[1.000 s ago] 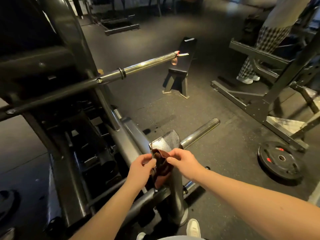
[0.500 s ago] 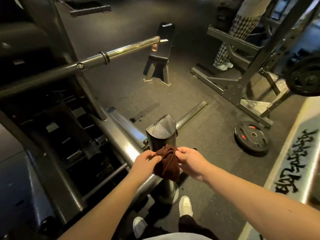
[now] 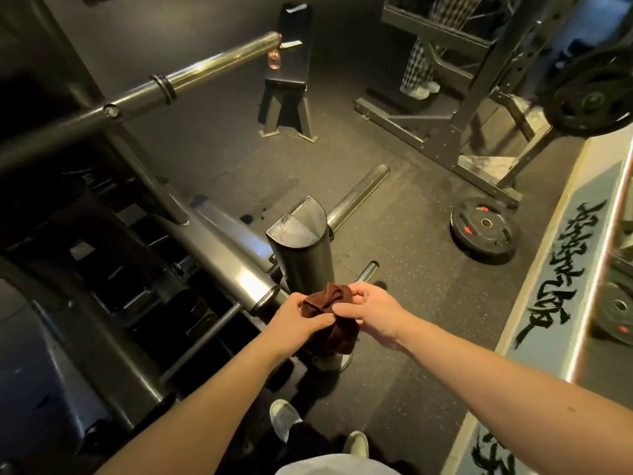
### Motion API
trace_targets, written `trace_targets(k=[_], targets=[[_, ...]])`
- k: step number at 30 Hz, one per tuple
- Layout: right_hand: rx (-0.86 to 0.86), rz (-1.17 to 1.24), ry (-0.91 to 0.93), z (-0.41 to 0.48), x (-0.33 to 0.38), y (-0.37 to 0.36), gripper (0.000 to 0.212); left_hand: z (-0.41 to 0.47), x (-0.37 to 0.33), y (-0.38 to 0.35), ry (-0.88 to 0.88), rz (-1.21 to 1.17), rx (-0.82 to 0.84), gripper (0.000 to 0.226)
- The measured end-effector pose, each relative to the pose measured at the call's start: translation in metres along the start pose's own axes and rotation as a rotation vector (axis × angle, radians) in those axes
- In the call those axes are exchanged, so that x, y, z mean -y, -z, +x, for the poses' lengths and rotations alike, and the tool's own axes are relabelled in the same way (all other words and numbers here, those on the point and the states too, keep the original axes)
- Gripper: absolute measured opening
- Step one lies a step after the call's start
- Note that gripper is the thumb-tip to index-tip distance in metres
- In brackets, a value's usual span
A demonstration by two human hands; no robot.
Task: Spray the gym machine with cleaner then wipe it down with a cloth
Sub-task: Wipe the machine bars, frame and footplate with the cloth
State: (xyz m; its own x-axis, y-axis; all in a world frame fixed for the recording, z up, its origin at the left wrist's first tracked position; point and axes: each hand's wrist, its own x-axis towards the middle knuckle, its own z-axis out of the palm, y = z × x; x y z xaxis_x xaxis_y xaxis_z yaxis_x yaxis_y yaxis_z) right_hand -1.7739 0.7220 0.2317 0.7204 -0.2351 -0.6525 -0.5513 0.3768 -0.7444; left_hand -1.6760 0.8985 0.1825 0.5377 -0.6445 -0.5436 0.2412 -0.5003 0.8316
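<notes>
At left the gym machine (image 3: 219, 255); brown cloth (image 3: 329, 315) held in both hands
The left hand (image 3: 294, 320) has fingers clamped on the cloth's left side; cloth just before the machine's upright post (image 3: 303, 255); the right hand (image 3: 375, 311) fingers pinch its right edge.

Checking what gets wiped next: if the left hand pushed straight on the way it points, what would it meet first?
Past the cloth it grips, the left hand would likely meet the machine's dark upright post first, though the depth between them is unclear from this view.
</notes>
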Motion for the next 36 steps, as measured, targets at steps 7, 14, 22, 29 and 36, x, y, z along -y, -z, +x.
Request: trace_targets(k=[7,14,22,29,36], targets=[[-0.036,-0.201,0.075,-0.005,-0.012,0.024,0.027,-0.027,-0.025,-0.03,0.084,0.096,-0.183,0.033],[-0.214,-0.76,0.249,-0.008,-0.028,0.044,0.029,-0.035,-0.041,-0.062,0.042,0.223,-0.397,0.026],[0.096,0.287,-0.143,-0.028,-0.037,0.033,0.023,-0.037,-0.052,-0.098,-0.089,0.342,-0.414,0.027],[-0.093,0.419,-0.044,0.0,-0.028,0.029,0.027,-0.033,-0.052,-0.079,-0.166,0.258,-0.432,0.029],[-0.299,0.145,0.424,0.053,0.022,0.005,0.042,0.016,-0.052,-0.004,-0.262,0.435,-0.879,0.06]])
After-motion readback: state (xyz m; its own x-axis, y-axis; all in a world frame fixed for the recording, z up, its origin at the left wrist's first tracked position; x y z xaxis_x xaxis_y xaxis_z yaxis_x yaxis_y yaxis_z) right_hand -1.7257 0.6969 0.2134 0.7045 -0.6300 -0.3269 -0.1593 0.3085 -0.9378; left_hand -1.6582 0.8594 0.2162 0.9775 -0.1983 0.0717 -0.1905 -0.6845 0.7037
